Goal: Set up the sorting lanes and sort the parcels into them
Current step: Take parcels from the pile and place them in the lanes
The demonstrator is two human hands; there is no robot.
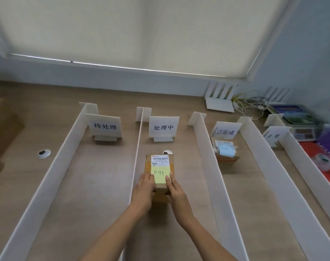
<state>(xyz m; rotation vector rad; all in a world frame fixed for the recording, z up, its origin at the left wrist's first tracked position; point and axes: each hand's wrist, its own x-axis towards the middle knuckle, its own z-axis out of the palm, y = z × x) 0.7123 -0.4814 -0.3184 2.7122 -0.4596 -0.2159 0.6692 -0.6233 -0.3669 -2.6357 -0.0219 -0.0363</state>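
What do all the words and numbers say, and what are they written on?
"待处理": first sign, leftmost lane.
"处理中": second sign, next lane.
"已完成": third sign, third lane.
"处理中", handwritten: yellow note on the parcel.
Too small to read surely: shipping label on the parcel.
Blurred, partly hidden: fourth sign, far right.
Blurred: books, red packaging.

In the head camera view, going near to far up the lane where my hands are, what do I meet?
Left hand and right hand, both gripping → parcel with yellow note → white round cap, partly behind it → 处理中 sign.
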